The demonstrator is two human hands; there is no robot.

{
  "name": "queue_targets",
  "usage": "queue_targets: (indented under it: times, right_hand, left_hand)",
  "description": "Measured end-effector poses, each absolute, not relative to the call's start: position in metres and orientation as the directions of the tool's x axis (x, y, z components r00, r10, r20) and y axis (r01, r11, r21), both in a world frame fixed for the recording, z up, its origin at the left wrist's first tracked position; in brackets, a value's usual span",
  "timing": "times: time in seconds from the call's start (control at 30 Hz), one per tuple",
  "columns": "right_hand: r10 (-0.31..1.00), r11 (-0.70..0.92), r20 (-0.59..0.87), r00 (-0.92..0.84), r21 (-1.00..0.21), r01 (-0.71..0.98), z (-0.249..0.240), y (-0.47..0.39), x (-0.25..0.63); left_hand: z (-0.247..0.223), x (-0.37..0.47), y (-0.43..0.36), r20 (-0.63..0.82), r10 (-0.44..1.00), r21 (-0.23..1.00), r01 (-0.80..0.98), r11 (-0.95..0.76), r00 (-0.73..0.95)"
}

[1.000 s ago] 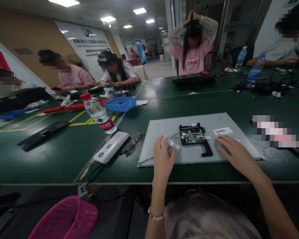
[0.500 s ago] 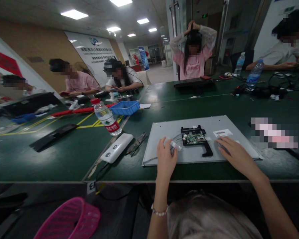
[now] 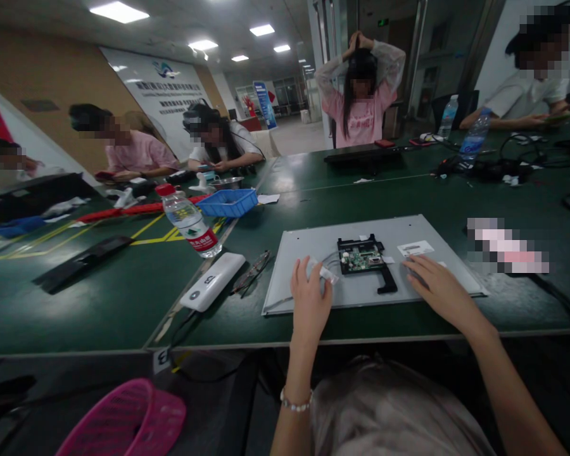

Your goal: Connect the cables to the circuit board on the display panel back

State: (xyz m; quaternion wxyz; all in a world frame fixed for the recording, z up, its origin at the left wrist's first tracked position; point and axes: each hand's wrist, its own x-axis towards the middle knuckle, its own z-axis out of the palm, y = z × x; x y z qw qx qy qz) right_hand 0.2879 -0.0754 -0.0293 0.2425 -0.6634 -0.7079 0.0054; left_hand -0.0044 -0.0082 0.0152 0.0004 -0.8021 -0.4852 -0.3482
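A flat grey panel (image 3: 308, 253), like the back of a display, lies on the green table. On its middle sits a green circuit board (image 3: 362, 258) in a black plastic bracket (image 3: 388, 278). Thin wires run from the board toward the left, under a strip of clear tape (image 3: 329, 272). My left hand (image 3: 310, 294) rests over the panel's left part beside the tape, its fingers apart. Across the board, my right hand (image 3: 437, 288) lies with fingers stretched near a white label (image 3: 415, 247). Neither hand grips anything that I can see.
Left of the panel are glasses (image 3: 251, 273), a white power bank (image 3: 213, 282) with a cable and a water bottle (image 3: 192, 221). Behind stands a blue tray (image 3: 228, 202). A pink basket (image 3: 159, 411) is below the table edge. Several people sit around.
The whole view has shifted slightly, so the table things appear a little further left. Both hands keep nearly the same place and pose over the panel.
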Motion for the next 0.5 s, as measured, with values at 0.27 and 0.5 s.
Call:
queue_targets:
  times: [0.27, 0.5]
  right_hand:
    - [0.935, 0.153, 0.355, 0.003, -0.410, 0.899, -0.026, -0.076, 0.286]
    - [0.924, 0.184, 0.368, 0.103, -0.664, 0.724, -0.001, -0.073, 0.278]
  left_hand:
    - [0.021, -0.003, -0.008, 0.591, 0.738, 0.335, 0.733, -0.592, 0.326]
    - [0.028, -0.001, -0.011, 0.643, 0.667, 0.321, 0.657, -0.682, 0.376]
